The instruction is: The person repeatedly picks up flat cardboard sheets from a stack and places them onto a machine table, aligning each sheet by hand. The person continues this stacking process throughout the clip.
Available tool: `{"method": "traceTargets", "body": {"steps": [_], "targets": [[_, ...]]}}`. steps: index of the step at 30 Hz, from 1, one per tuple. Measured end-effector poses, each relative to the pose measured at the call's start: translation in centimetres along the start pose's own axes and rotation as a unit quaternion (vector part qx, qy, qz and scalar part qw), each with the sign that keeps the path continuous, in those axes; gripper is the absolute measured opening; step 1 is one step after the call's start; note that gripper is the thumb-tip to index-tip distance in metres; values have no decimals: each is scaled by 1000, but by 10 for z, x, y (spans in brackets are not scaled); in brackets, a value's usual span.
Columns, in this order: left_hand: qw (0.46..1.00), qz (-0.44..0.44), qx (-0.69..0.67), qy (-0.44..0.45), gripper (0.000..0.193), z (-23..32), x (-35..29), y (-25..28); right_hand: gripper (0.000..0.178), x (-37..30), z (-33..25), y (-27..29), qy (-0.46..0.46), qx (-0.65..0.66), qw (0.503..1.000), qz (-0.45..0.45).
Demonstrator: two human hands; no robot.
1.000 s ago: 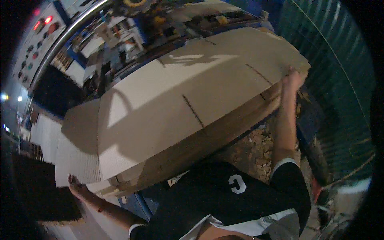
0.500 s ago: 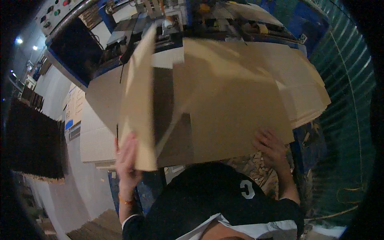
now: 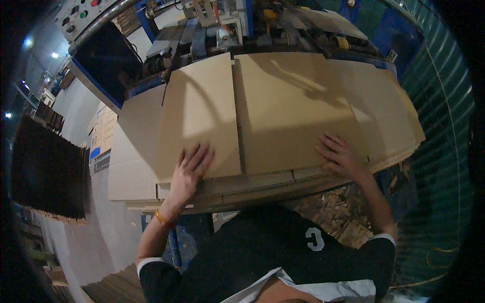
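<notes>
A brown cardboard sheet lies folded on top of a cardboard stack in front of me. Its left panel [image 3: 199,111] is flat, and a narrow gap parts it from the wider right panel [image 3: 293,111]. My left hand [image 3: 194,164] rests on the left panel near its front edge, fingers spread. On the right panel's near right corner lies my right hand [image 3: 338,156], its fingers also apart. Beneath, more cardboard layers [image 3: 252,188] show along the front, and pale cardboard [image 3: 134,144] sticks out on the left.
Beyond the stack stands a blue machine [image 3: 237,35] with rollers. A control panel [image 3: 83,15] with buttons is at the far left. A dark bundle of stacked sheets [image 3: 50,171] stands left. Cardboard scraps [image 3: 338,214] lie below, and a green corrugated wall [image 3: 439,151] runs along the right.
The left panel, which stood raised in my left hand, now lies flat. My left hand has moved right onto it. The sheet's front edge sits farther from me, and my right hand has shifted slightly forward.
</notes>
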State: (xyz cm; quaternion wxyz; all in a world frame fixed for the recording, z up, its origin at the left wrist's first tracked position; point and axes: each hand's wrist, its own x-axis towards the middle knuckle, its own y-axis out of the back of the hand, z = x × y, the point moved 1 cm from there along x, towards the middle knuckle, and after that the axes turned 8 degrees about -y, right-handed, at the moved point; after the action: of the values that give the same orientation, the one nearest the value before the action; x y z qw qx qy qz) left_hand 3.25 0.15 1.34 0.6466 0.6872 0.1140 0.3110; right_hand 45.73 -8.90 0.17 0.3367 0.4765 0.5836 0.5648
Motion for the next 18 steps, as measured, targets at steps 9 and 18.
{"method": "traceTargets", "body": {"steps": [9, 18], "targets": [[989, 148, -23, 8, 60, -89, 77, -22, 57, 116, 58, -1, 6, -78, 997, 13], [956, 98, 183, 207, 67, -118, 167, -46, 44, 195, 105, -19, -198, 163, 963, 79]]}}
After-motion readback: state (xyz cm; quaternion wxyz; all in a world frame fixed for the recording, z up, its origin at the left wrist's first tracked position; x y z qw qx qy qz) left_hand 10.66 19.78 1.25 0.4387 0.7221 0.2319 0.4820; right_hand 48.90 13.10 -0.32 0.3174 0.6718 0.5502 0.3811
